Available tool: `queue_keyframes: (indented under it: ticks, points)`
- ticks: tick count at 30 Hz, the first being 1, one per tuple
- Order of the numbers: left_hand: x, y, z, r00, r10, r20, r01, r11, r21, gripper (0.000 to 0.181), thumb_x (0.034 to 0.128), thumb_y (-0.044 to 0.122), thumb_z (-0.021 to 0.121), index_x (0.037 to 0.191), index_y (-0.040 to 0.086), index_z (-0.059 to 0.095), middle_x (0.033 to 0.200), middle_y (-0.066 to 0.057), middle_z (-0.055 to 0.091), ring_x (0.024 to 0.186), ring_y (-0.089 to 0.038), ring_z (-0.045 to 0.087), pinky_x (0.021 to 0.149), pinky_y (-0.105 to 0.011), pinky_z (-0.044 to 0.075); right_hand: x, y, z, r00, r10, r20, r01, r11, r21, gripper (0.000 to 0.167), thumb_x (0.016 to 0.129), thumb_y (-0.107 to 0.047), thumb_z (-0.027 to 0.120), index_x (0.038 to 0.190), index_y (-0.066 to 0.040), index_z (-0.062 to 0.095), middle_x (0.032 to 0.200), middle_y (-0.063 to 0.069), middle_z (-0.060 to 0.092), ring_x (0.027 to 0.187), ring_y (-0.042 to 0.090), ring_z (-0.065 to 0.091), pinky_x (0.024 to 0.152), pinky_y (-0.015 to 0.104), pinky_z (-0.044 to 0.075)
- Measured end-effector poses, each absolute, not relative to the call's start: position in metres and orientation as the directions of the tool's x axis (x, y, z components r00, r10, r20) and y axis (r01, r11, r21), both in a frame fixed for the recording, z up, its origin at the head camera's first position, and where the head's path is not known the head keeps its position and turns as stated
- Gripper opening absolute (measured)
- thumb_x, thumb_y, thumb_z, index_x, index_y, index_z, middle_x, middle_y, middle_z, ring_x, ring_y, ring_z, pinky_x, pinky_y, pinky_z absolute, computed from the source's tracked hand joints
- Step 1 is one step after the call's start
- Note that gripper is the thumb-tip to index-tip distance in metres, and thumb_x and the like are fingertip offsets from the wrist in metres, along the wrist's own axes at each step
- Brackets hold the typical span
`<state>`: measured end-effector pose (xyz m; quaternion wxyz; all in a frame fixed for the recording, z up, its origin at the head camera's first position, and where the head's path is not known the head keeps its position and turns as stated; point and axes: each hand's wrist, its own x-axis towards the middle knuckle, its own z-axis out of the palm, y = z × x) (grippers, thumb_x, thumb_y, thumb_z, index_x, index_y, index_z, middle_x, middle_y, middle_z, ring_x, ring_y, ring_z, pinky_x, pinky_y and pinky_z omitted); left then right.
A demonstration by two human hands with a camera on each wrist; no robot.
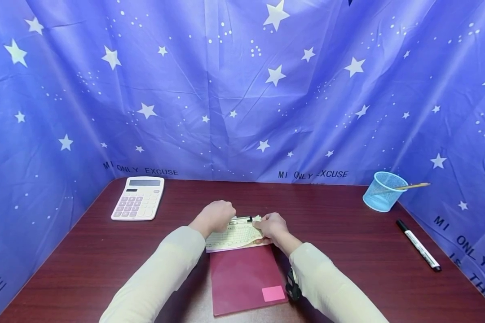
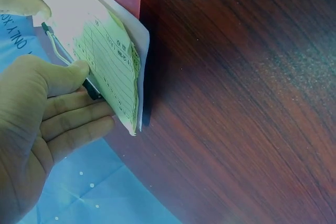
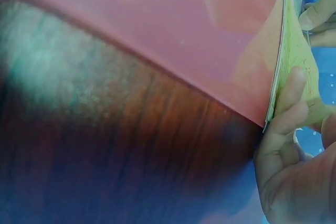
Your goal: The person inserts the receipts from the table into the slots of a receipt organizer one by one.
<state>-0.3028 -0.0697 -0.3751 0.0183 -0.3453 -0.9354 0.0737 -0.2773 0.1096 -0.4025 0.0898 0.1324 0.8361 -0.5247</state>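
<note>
A stack of printed yellowish sheets [image 1: 236, 236] lies tilted across the far end of a dark red folder [image 1: 244, 278]. A black clip with a pale wire handle [image 2: 92, 88] sits on the far edge of the stack. My left hand [image 1: 216, 217] pinches that clip, its thumb on the wire handle and the other fingers behind the stack's edge. At the stack's right end my right hand [image 1: 274, 226] pinches the sheets, which bend up at that corner. In the right wrist view, the right fingers [image 3: 292, 90] press against the yellow paper.
A white calculator [image 1: 139, 198] lies at the back left. To the back right stands a blue mesh pen cup [image 1: 381, 197] with a pencil [image 1: 416, 185] leaning out. A black-and-white marker [image 1: 419, 246] lies near the right edge. A pink label [image 1: 273, 294] marks the folder. Starry blue cloth surrounds the table.
</note>
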Motion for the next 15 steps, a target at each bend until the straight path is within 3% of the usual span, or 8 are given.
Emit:
queue_keyframes:
  ticks: [5,15]
  points:
    - [-0.3025,-0.0689,-0.3754,-0.769,0.639,-0.023,0.634,0.757,-0.159,0.017,0.0794,-0.002,0.073,0.072,0.011,0.065,0.074,-0.003,0.066,0.065,-0.016,0.054,0.074,-0.037,0.059,-0.2770,0.1099,-0.4034,-0.947,0.130,-0.294,0.321,0.409,-0.854,0.016,0.092,-0.009,0.070,0.091,0.001,0.059,0.072,0.008,0.056,0.041,0.009,0.060,0.041,0.020,0.050]
    - [-0.3018,-0.0691,-0.3757,-0.775,0.631,-0.028,0.627,0.763,-0.157,0.017,0.0804,-0.003,0.074,0.074,0.011,0.067,0.075,-0.002,0.066,0.067,-0.016,0.058,0.075,-0.036,0.059,-0.2771,0.1092,-0.4031,-0.949,0.131,-0.288,0.316,0.430,-0.846,0.016,0.092,-0.009,0.070,0.087,0.000,0.058,0.076,0.010,0.057,0.044,0.011,0.063,0.043,0.022,0.053]
